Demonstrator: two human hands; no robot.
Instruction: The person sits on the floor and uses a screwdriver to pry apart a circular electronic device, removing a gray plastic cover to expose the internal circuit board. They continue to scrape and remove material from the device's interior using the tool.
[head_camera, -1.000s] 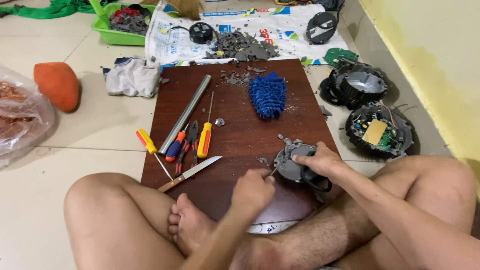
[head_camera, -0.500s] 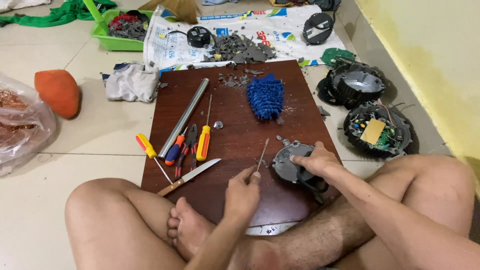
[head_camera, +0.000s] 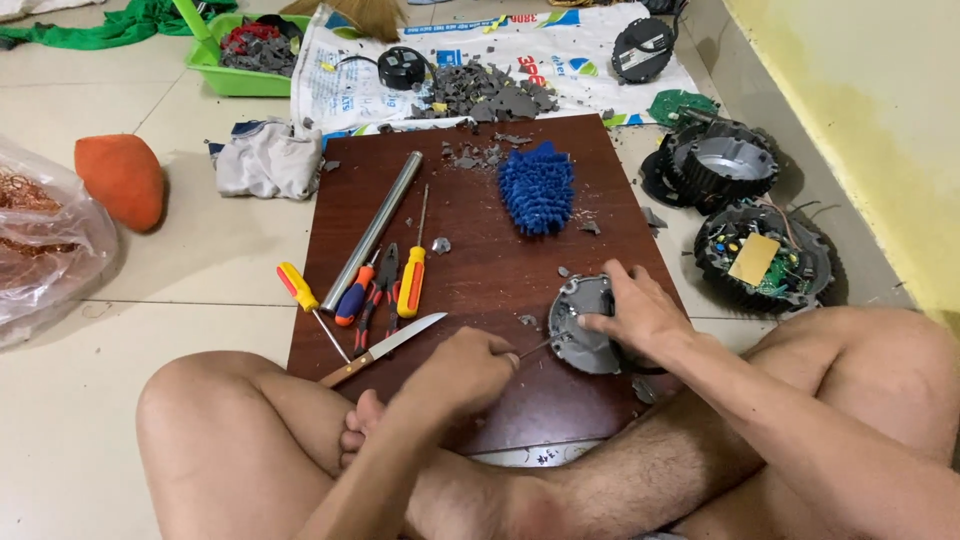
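Note:
I sit cross-legged at a dark brown wooden board (head_camera: 480, 270) on the floor. My right hand (head_camera: 640, 315) grips a round grey metal motor housing (head_camera: 577, 325) tipped on edge on the board. My left hand (head_camera: 462, 372) is closed around a thin screwdriver (head_camera: 532, 350), whose tip touches the housing's lower left face. Only a short piece of the shaft shows between my fist and the housing.
On the board lie a kitchen knife (head_camera: 385, 348), pliers (head_camera: 378, 290), yellow-handled screwdrivers (head_camera: 412, 280), a steel tube (head_camera: 373, 230) and a blue mop pad (head_camera: 537, 185). Two opened round motor units (head_camera: 765, 258) sit to the right by the wall. A green basket (head_camera: 250, 45) stands at the back.
My left hand lifted the screwdriver upright half a second ago, then brought it down so its tip meets the housing. My right hand tipped the housing onto its edge.

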